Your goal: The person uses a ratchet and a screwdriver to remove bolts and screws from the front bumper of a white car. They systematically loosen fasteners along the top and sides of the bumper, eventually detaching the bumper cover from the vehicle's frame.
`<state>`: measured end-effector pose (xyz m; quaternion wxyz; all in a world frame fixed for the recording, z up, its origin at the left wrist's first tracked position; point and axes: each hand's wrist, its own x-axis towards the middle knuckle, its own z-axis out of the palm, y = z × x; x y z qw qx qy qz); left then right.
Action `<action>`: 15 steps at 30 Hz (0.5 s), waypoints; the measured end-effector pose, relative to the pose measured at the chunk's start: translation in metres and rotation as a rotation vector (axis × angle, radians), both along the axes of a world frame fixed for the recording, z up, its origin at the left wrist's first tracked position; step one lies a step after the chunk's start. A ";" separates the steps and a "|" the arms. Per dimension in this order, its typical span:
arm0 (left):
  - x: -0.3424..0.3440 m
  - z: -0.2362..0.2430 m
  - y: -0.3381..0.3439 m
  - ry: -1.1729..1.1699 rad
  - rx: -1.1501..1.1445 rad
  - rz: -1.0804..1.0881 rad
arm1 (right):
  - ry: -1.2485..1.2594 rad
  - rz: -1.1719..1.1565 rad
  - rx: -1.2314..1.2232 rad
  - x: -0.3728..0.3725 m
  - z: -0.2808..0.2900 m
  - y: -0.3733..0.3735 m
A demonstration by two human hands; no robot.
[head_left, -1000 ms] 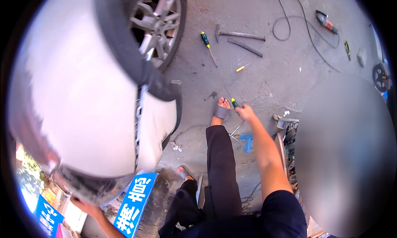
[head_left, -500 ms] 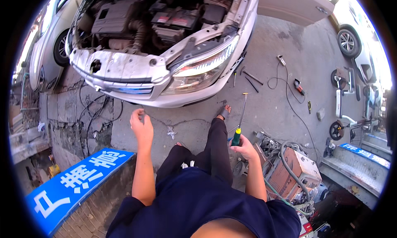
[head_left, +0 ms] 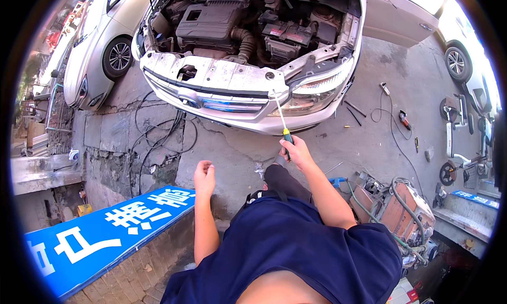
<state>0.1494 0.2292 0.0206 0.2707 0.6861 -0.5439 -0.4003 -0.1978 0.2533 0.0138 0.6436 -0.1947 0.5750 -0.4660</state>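
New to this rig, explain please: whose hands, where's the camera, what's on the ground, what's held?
No machine here: these are a person's two bare hands. The camera is a wide fisheye worn on the person's head, looking down, so straight edges bend near the rim; picture left is the person's left.

The right hand grips a screwdriver with a green-and-yellow handle, its shaft pointing toward the car, whose engine bay is open. Whether the tip touches is unclear. The left hand is raised, with nothing visible in it.

On the grey ground lie two rod-like tools and a red power tool.
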 end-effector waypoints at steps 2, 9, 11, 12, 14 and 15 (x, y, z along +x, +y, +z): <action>-0.018 0.005 -0.011 -0.090 0.090 -0.154 | 0.026 0.027 0.054 0.001 -0.007 -0.017; -0.025 0.013 -0.085 -0.304 0.171 -0.514 | -0.062 -0.085 0.053 0.017 -0.028 -0.077; -0.030 0.005 -0.110 -0.286 0.108 -0.504 | -0.030 -0.051 0.071 0.019 -0.030 -0.099; -0.035 0.003 -0.124 -0.255 0.102 -0.502 | -0.011 -0.039 0.085 0.019 -0.031 -0.108; -0.047 -0.001 -0.149 -0.186 0.102 -0.536 | -0.026 -0.066 0.122 0.026 -0.034 -0.129; -0.054 0.001 -0.163 -0.148 0.105 -0.568 | -0.033 -0.079 0.140 0.029 -0.034 -0.137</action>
